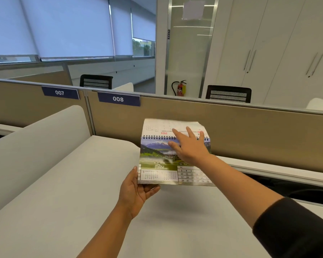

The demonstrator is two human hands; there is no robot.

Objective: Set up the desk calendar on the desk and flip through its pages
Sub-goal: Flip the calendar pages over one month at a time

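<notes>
A spiral-bound desk calendar [157, 164] is held above the white desk [82, 202], showing a May page with a mountain landscape photo. My left hand [136, 189] grips its lower left corner from beneath. My right hand [189, 146] lies over the spiral binding at the upper right, fingers spread and pressing on a flipped page [157, 125] that stands blurred beyond the binding. The calendar's right part is hidden behind my right hand and forearm.
A tan cubicle partition [250, 131] with labels 007 [59, 92] and 008 [118, 99] runs behind the desk. A white side divider [45, 136] rises on the left. Black chairs, a fire extinguisher [180, 88] and cupboards stand beyond.
</notes>
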